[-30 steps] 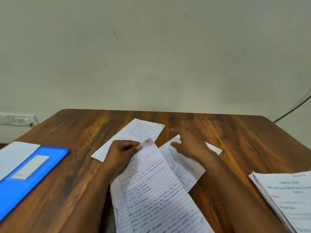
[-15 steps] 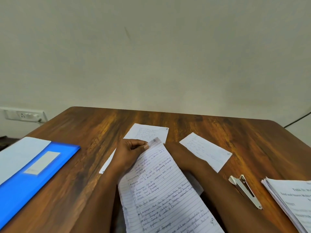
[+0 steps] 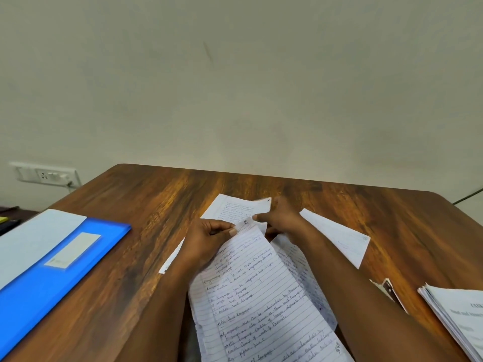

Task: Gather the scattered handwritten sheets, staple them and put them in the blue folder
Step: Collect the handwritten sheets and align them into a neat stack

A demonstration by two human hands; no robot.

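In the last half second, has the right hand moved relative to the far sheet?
Yes. The right hand has risen from under the held sheet to the far sheet and touches its edge.

The left hand (image 3: 209,239) pinches the top of a lined handwritten sheet (image 3: 261,304), while the right hand (image 3: 283,220) grips another sheet (image 3: 235,207) on the wooden table (image 3: 156,199). A blue folder (image 3: 52,270) lies at left.

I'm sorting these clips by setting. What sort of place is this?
Probably an office or study room: a wooden desk against a plain wall, a blue folder, a stapler, and a wall socket.
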